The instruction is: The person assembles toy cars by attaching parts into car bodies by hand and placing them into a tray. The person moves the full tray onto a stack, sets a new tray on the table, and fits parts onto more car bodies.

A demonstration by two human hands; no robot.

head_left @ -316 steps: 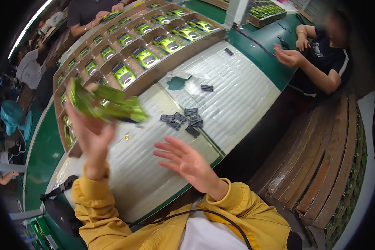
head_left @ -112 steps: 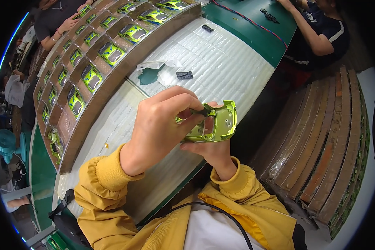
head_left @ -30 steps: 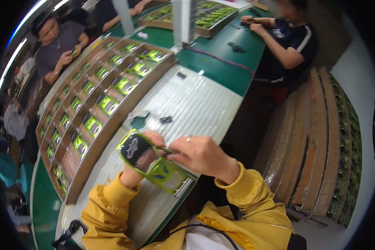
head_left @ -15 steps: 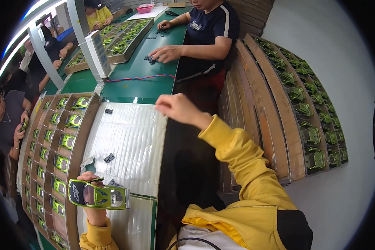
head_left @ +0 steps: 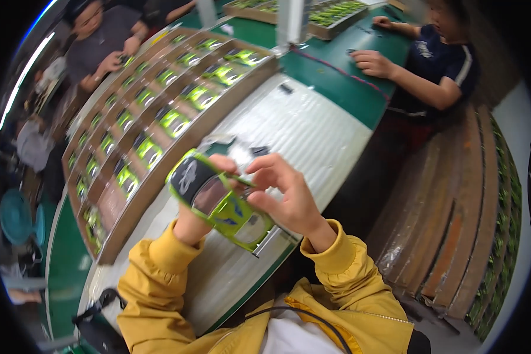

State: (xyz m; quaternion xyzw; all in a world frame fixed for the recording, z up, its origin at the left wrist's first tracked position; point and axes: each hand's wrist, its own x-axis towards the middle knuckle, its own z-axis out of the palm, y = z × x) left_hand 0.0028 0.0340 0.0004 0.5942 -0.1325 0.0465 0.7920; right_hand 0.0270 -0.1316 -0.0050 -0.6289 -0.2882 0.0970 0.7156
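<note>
A green toy car body (head_left: pixel 236 215) with a black bonnet, blue markings and a rear wing lies tilted in my left hand (head_left: pixel 223 163), whose fingers wrap beneath it and show past its far side. My right hand (head_left: pixel 292 197) is at the car's right flank, thumb and fingers bent together against the edge. Motion blur hides what sits between those fingertips. Just beyond my hands, a small dark part (head_left: pixel 258 151) rests on the white padded sheet (head_left: pixel 318 127), and another dark part (head_left: pixel 285 88) lies at its far end.
Left of the sheet stands a cardboard tray (head_left: pixel 186 152) with dividers, holding rows of similar green car bodies. Stacked trays (head_left: pixel 436 206) rise at the right. A twisted cable (head_left: pixel 342 72) crosses the green table (head_left: pixel 327 59). Co-workers (head_left: pixel 436 65) sit at the far right and across the tray.
My right hand has come back from the table's far right edge to the car's side. My left hand has raised and turned the car. The view has swung left.
</note>
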